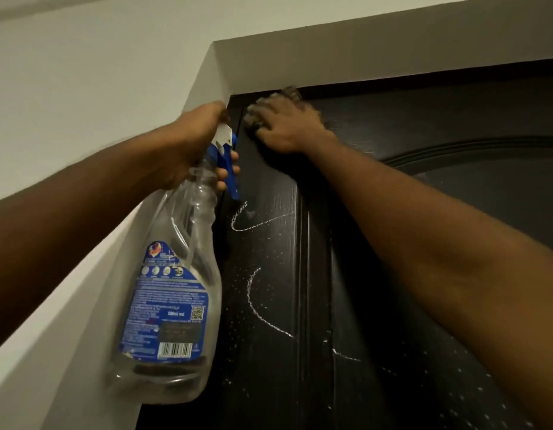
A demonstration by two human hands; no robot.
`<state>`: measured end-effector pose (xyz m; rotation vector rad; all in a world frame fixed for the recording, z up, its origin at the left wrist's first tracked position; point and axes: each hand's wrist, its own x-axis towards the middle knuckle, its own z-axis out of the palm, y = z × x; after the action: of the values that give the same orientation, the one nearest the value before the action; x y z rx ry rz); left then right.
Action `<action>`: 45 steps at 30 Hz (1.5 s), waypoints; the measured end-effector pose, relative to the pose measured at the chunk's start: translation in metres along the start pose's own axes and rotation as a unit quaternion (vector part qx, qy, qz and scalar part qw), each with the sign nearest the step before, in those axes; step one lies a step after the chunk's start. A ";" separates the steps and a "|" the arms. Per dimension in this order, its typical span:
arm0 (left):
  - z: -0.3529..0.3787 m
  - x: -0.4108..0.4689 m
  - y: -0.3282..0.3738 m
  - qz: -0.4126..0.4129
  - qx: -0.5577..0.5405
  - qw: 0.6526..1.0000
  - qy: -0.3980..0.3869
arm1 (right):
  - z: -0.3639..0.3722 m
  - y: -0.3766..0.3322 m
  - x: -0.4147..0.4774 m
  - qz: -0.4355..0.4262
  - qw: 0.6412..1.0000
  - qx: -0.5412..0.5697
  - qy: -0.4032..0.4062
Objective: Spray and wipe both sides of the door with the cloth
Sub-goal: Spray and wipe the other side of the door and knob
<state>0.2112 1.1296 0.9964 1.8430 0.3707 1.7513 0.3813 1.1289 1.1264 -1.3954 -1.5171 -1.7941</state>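
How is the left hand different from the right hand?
The left hand grips a spray bottle by its neck, while the right hand holds a cloth against the door. The left hand is lower, by the door's edge, and the right hand is higher, near its top. Both reach upward.

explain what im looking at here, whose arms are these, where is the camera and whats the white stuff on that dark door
There is no machine here. One camera worn on a person's head looks along their two bare arms. The left hand holds a clear spray bottle, with fingers round its blue trigger. The right hand holds a brownish cloth against the top corner of a dark door. The white streaks and specks look like cleaner sprayed on the door and not yet wiped. A pale wall frames the door.
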 end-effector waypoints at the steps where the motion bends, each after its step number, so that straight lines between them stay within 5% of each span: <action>1: 0.000 -0.003 0.001 -0.005 -0.001 1.000 0.000 | 0.000 -0.001 0.000 -0.054 0.998 0.002 -0.015; 3: 0.001 -0.007 0.002 -0.010 -0.007 1.000 -0.001 | 0.000 0.004 0.007 -0.053 0.998 0.012 -0.008; 7: 0.005 -0.011 0.000 -0.013 -0.029 0.999 -0.011 | 0.007 -0.015 0.031 0.162 0.986 0.022 0.025; 12: 0.009 -0.022 -0.001 -0.027 -0.052 0.998 -0.024 | 0.014 -0.045 0.011 -0.056 0.998 0.006 -0.018; 16: 0.006 -0.029 -0.003 -0.035 -0.042 0.998 -0.027 | -0.003 -0.008 -0.016 -0.104 0.994 -0.004 -0.027; 23: 0.006 -0.031 -0.012 -0.049 -0.053 0.997 -0.041 | -0.008 0.040 -0.040 0.206 0.973 -0.001 0.108; 25: 0.006 -0.029 -0.013 -0.041 -0.055 0.997 -0.033 | -0.005 0.020 -0.046 0.151 0.986 0.004 0.074; 29: 0.005 -0.027 -0.007 -0.036 -0.059 0.997 -0.029 | -0.013 0.031 -0.074 -0.096 0.995 -0.004 -0.015; 31: 0.004 -0.028 -0.002 -0.033 -0.066 0.997 -0.035 | -0.023 0.060 -0.078 -0.059 0.998 -0.012 -0.006; 35: 0.008 -0.029 0.001 -0.030 -0.071 0.996 -0.041 | -0.021 0.068 -0.079 0.212 0.972 0.008 0.100; 40: 0.011 -0.036 -0.002 -0.051 -0.066 0.995 -0.051 | -0.021 0.039 -0.095 0.046 0.998 0.035 0.025; 45: 0.010 -0.052 -0.017 -0.069 -0.032 0.995 -0.060 | -0.027 0.047 -0.110 0.061 0.997 0.047 0.014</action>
<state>0.2188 1.1115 0.9443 1.8222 0.3820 1.5353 0.4530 1.0583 1.0574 -1.3800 -1.4498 -1.6410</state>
